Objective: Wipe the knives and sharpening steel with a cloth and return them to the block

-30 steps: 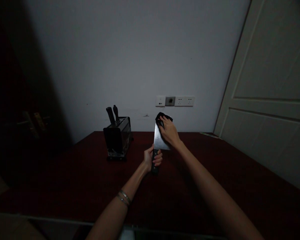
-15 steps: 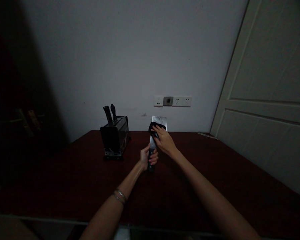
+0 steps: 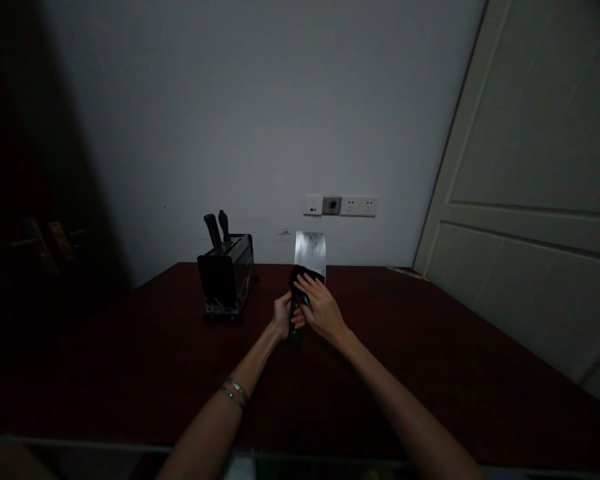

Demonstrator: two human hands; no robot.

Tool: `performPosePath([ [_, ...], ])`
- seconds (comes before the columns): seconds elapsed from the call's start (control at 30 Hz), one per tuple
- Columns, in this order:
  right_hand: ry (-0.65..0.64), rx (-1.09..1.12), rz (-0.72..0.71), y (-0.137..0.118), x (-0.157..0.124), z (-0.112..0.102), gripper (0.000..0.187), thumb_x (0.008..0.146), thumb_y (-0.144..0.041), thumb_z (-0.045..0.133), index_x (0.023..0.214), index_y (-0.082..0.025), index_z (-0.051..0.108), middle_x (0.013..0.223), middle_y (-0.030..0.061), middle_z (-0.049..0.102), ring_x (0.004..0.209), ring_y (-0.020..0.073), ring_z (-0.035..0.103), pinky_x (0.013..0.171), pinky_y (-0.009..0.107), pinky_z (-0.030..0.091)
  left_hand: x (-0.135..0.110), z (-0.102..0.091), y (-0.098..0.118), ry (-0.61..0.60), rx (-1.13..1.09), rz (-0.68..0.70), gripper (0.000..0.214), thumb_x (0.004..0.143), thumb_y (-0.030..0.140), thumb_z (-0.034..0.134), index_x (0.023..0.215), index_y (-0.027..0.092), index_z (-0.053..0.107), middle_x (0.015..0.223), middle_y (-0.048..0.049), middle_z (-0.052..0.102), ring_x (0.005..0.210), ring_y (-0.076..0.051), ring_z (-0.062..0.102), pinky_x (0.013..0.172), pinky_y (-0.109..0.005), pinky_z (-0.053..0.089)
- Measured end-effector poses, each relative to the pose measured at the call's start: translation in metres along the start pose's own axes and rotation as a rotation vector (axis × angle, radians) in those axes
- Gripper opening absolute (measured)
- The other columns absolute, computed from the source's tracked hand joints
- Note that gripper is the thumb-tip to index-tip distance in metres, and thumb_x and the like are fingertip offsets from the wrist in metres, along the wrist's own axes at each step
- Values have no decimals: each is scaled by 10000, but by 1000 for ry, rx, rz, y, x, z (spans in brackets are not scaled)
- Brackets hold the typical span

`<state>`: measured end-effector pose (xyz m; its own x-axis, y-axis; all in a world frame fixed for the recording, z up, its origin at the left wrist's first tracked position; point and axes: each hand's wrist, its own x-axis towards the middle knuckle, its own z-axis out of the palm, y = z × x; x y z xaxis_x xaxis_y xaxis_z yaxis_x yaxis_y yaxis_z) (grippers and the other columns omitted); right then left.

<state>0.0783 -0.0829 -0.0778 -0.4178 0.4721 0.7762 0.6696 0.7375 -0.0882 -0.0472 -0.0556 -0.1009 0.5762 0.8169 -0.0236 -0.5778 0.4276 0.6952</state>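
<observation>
A cleaver (image 3: 311, 249) with a broad metal blade and a dark handle is held up over the table, its blade pointing away from me. My left hand (image 3: 283, 316) is closed around the handle. With my right hand (image 3: 321, 308) I press a black cloth (image 3: 299, 273) flat against the lower part of the blade, near the handle. The fingers lie over the cloth and hide part of it. Much of the handle is covered by my two hands.
To the left on the dark red table (image 3: 180, 373) stands a knife block (image 3: 230, 273) with black handles sticking out of its top. Wall sockets (image 3: 359, 206) sit on the white wall behind. A pale panelled door (image 3: 525, 267) is at the right.
My right hand has slid the black cloth down the blade toward the handle, baring the upper blade. The left hand keeps its hold. The whole view has shifted slightly.
</observation>
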Motion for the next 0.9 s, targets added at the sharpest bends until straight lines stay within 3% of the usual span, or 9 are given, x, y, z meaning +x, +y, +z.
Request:
performPosePath([
  [0.17,71,-56,24,35,48,-23,454,815,-157,421,1266,-157,471,1347,75,447,1299,196,306,1070,424,250,-3,7,2,-219,74,15,481,843,543,302,576,157,410,420,57,287,286,-44,171,263,-161,179],
  [0.3,227,-75,171,62,78,-36,430,838,-193,405,1261,-148,473,1359,97,428,1298,211,307,1063,453,247,-4,10,0,-271,107,-22,471,840,550,311,591,161,402,433,61,279,296,-45,165,265,-159,186],
  [0.43,229,-47,164,46,51,-27,435,839,-178,398,1269,-155,464,1368,93,416,1308,204,286,1072,456,232,-4,9,0,-284,78,-7,469,839,544,321,595,155,415,437,58,291,300,-44,170,270,-159,192],
  [0.57,85,9,63,10,-2,-7,519,803,-128,415,1319,-190,398,1393,65,381,1320,191,258,1072,455,246,-4,5,4,-197,45,90,477,851,531,300,603,146,434,432,56,293,297,-45,188,279,-161,216],
  [0.67,54,15,38,7,-10,-6,531,796,-120,417,1322,-187,394,1388,68,389,1321,188,255,1071,446,254,-4,3,5,-193,46,97,488,856,532,283,593,147,426,430,55,291,297,-46,188,278,-165,222],
  [0.9,194,-81,140,53,69,-42,418,839,-201,407,1245,-142,490,1341,111,449,1288,208,326,1063,445,261,-8,13,0,-334,55,8,458,851,525,313,603,152,413,441,62,274,306,-40,155,270,-148,197],
])
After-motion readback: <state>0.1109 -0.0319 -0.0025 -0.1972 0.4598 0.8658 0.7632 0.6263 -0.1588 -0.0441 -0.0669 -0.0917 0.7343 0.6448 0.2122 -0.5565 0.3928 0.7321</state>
